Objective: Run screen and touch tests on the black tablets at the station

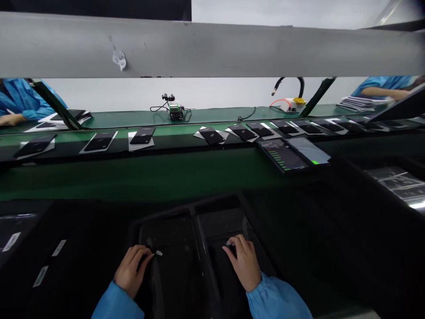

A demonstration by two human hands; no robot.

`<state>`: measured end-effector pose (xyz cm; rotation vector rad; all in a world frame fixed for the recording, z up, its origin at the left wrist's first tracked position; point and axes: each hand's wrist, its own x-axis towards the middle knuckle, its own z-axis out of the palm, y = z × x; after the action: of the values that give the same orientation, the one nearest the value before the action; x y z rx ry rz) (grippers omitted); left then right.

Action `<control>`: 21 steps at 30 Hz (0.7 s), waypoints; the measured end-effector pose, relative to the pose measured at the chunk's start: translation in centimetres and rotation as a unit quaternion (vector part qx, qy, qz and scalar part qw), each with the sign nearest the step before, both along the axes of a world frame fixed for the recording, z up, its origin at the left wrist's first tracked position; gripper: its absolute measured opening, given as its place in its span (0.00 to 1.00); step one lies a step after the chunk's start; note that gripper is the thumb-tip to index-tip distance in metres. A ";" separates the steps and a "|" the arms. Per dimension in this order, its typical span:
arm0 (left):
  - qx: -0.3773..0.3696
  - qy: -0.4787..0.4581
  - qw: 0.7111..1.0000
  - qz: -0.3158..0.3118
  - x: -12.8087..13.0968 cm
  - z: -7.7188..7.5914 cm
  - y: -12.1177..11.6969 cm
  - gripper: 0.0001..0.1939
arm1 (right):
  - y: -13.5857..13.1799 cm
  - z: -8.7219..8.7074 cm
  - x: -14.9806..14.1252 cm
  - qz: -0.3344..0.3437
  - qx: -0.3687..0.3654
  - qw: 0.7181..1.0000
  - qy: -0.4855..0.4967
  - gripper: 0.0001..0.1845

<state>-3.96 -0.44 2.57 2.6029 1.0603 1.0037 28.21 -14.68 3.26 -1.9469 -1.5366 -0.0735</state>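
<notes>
A black tray [196, 230] with two long compartments lies in front of me, and clear film seems to cover part of it. Over its left edge, my left hand [132, 269] is closed in a pinch. A small white label [159, 253] shows just beyond those fingertips; whether they hold it or something dark beside it is not clear. Above the right compartment, my right hand [245, 261] has its fingers curled together, with a small whitish piece [228, 243] at the thumb and index fingertips. What lies inside the compartments is too dark to make out.
Beyond the green bench [133, 170], a belt carries several black tablet-like devices [101, 141] on white sheets. Two lit screens [283, 155] stand at right. White labels [59, 248] mark dark items at left. A grey beam [212, 51] crosses above; co-workers' blue sleeves [36, 97] show behind.
</notes>
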 end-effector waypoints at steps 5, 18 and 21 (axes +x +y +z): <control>0.000 0.005 1.000 -0.004 0.0 0.1 0.0 0.07 | 0.3 -0.3 -0.1 0.001 -0.001 1.000 -0.017 0.16; 0.009 -0.010 1.000 -0.001 0.1 0.1 -0.1 0.07 | 0.2 0.2 1.1 -0.011 0.011 1.000 -0.012 0.14; 0.001 -0.005 1.000 0.000 -0.1 -0.1 -0.1 0.05 | 0.0 0.1 0.8 0.010 0.007 0.999 -0.033 0.16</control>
<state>-4.02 -0.51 2.49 2.5971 1.0563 1.0164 29.04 -14.64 3.32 -1.9346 -1.5943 -0.1398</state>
